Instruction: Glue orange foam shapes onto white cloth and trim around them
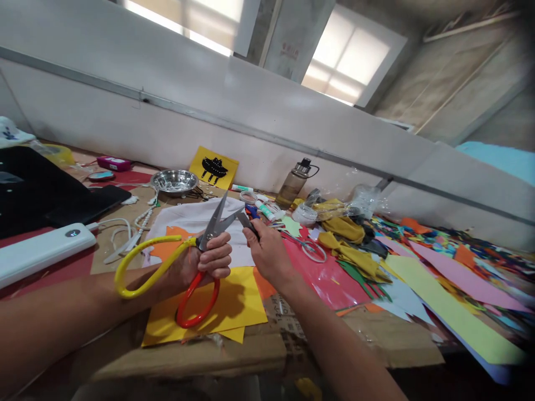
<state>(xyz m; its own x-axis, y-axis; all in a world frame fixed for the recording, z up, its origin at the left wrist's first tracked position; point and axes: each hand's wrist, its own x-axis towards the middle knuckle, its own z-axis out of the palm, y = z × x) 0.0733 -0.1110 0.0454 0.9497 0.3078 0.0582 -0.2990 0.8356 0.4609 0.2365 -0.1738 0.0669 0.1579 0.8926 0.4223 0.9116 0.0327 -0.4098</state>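
Observation:
My left hand [215,257] is closed around the scissors [211,229] near their pivot, with the blades spread and pointing up and away. One handle loop is yellow, the other red. In my right hand [270,250], a small dark grey flat bar [247,224] is pinched between thumb and fingers, close to the tip of one blade. Whether the two touch, I cannot tell. Below the hands lie yellow felt sheets [238,301]. A white cloth [167,217] with an orange felt cutout [161,248] on it is behind my left hand.
Behind stand a steel bowl [174,191] and a water bottle [295,184]. A yellow card with a black shape [214,167] leans on the white partition [259,145]. Coloured felt scraps [468,256] cover the right side. A white power strip [45,253] lies left.

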